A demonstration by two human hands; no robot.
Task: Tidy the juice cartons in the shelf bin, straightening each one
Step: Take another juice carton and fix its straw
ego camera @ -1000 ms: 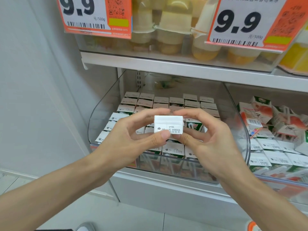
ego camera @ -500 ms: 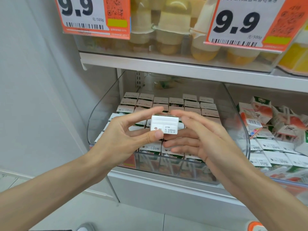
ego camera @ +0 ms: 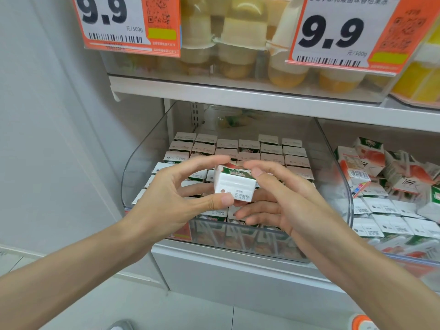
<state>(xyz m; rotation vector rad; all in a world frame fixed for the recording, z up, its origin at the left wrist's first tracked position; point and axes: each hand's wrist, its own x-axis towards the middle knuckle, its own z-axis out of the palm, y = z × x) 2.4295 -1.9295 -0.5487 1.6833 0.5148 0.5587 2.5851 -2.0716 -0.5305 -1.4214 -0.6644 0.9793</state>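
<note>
Fig.: My left hand (ego camera: 171, 203) pinches one juice carton (ego camera: 234, 184) between thumb and forefinger. My right hand (ego camera: 292, 206) grips its other side, thumb on the top edge and fingers curled beneath. The carton is tilted, just above the front rows of the clear shelf bin (ego camera: 346, 186), and its white end is stamped "FC 20260426". Packed cartons (ego camera: 271, 148) stand in rows below. Two orange price tags (ego camera: 128, 22) overhead read "9.9 元/500g". The neighbouring bin (ego camera: 414, 260), on the right, holds jumbled cartons.
</note>
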